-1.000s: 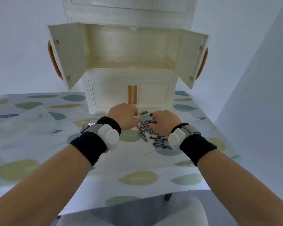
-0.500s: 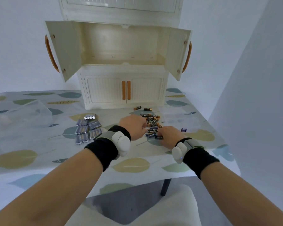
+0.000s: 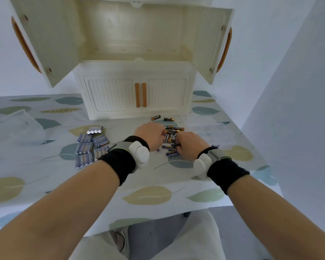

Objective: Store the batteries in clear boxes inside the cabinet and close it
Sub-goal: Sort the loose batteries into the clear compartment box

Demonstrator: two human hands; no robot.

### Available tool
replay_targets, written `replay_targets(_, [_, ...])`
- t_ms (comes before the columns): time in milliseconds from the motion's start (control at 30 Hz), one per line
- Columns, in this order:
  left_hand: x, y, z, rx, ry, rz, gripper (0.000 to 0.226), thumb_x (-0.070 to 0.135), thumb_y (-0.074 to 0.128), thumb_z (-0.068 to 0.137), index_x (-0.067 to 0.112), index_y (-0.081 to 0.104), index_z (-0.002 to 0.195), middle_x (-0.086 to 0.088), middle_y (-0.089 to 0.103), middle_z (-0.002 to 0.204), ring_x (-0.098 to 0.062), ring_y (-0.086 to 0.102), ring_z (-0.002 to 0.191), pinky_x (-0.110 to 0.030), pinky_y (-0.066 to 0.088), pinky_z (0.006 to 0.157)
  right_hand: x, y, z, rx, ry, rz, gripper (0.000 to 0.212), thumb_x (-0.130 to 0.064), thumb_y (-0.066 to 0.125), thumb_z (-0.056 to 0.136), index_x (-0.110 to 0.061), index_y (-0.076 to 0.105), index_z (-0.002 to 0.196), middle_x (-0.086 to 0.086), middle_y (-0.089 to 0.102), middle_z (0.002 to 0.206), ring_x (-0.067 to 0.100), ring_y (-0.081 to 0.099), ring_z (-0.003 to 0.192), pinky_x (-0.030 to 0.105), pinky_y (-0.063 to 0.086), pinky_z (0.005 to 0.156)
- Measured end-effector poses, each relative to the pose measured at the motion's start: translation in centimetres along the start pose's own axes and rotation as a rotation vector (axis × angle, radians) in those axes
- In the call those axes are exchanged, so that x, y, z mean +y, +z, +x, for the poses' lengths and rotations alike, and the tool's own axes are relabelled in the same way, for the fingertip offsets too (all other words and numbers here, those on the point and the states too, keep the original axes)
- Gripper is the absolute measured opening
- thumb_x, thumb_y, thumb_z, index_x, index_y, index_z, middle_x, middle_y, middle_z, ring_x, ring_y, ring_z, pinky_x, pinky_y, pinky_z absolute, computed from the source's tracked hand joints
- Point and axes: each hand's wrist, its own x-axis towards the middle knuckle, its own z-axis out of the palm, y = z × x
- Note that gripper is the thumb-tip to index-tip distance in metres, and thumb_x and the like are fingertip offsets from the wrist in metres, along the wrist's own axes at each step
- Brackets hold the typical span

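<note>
A loose heap of black-and-gold batteries lies on the worktop just before the cabinet, whose upper doors stand open. The left hand and right hand are curled over the heap, fingers among the cells; whether either grips one cannot be told. Left of them lie blue battery packs, their printing too small to read. A clear box sits far left.

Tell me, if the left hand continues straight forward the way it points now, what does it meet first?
Probably the loose batteries right at the left hand, its fingertips already among them. Beyond lies the cabinet's closed lower doors. Depth is uncertain.
</note>
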Motion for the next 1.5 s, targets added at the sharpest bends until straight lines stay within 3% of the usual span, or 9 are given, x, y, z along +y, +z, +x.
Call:
replay_targets(233, [1.8,2.5,3.2,-0.060,0.031,0.023,0.011,0.020,0.051,0.088,0.019,0.051,0.077,-0.001,0.057,0.078,-0.028,0.063,0.079,-0.038,0.054,0.070,0.5,0.3,1.3,-0.021,-0.045,-0.025,0.011,-0.011,0.056,0.087,-0.011,0.061,0.097,0.010,0.066,0.099,0.028,0.063,0.089,0.030,0.039,0.064])
replay_targets(400, [2.7,3.5,4.8,-0.065,-0.008,0.028,0.011,0.024,0.055,0.086,0.019,0.049,0.078,-0.001,0.055,0.076,-0.024,0.053,0.070,-0.032,0.045,0.062,1.1,0.1,1.7,-0.032,-0.062,-0.028,0.013,-0.003,0.055,0.087,-0.008,0.062,0.096,0.012,0.067,0.100,0.030,0.065,0.091,0.030,0.041,0.064])
replay_targets(533, [2.6,3.4,5.4,-0.109,-0.038,0.056,0.020,0.013,0.054,0.084,0.017,0.047,0.066,-0.004,0.060,0.074,-0.027,0.059,0.068,-0.032,0.048,0.060,1.4,0.2,1.9,-0.018,-0.044,0.032,0.009,-0.005,0.058,0.086,-0.013,0.057,0.090,0.008,0.062,0.093,0.027,0.060,0.084,0.027,0.038,0.061])
replay_targets(633, [2.5,3.3,5.6,-0.150,-0.053,0.084,0.014,0.018,0.053,0.088,0.016,0.055,0.074,-0.002,0.059,0.074,-0.023,0.059,0.069,-0.030,0.050,0.064,2.2,-0.2,2.0,0.027,0.006,0.223,0.018,-0.011,0.064,0.081,-0.020,0.049,0.076,-0.001,0.056,0.081,0.022,0.054,0.077,0.020,0.031,0.053])
replay_targets(800, [2.2,3.3,6.0,-0.139,-0.019,0.119,0.019,0.034,0.057,0.082,0.018,0.053,0.073,-0.004,0.060,0.077,-0.024,0.058,0.069,-0.033,0.055,0.063,4.2,-1.4,2.0,0.118,0.108,0.374,0.015,-0.015,0.069,0.075,-0.015,0.065,0.089,0.000,0.066,0.091,0.020,0.058,0.085,0.030,0.049,0.072])
replay_targets(1000, [2.4,3.0,5.6,-0.078,-0.010,0.224,0.014,0.026,0.054,0.089,0.014,0.058,0.086,-0.005,0.052,0.077,-0.027,0.054,0.074,-0.035,0.050,0.065,5.6,-2.0,2.3,0.207,0.177,0.483,0.012,-0.019,0.071,0.075,-0.019,0.065,0.086,-0.007,0.064,0.086,0.014,0.057,0.085,0.015,0.040,0.063])
replay_targets(1167, [1.9,3.8,6.0,0.045,0.006,0.140,0.029,0.028,0.054,0.092,0.015,0.056,0.118,-0.007,0.057,0.116,-0.027,0.051,0.113,-0.039,0.050,0.083,6.6,-2.1,2.3,0.243,0.222,0.527,0.012,-0.019,0.071,0.075,-0.020,0.064,0.085,-0.007,0.066,0.086,0.014,0.060,0.085,0.017,0.041,0.063])
replay_targets(1300, [2.3,3.9,6.8,0.039,0.012,0.132,0.031,0.014,0.053,0.092,0.015,0.049,0.122,-0.008,0.064,0.109,-0.028,0.058,0.100,-0.035,0.048,0.072,7.8,-2.2,2.1,0.238,0.252,0.512,0.012,-0.021,0.072,0.075,-0.022,0.063,0.084,-0.007,0.067,0.085,0.015,0.061,0.085,0.023,0.046,0.067])
replay_targets(1500, [2.5,3.5,7.8,-0.031,0.048,0.200,0.033,-0.002,0.053,0.088,0.011,0.048,0.119,-0.012,0.062,0.105,-0.031,0.061,0.091,-0.039,0.052,0.072,9.9,-2.8,1.3,0.213,0.347,0.485,0.012,-0.022,0.072,0.073,-0.022,0.062,0.079,-0.006,0.065,0.081,0.016,0.062,0.078,0.031,0.052,0.068])
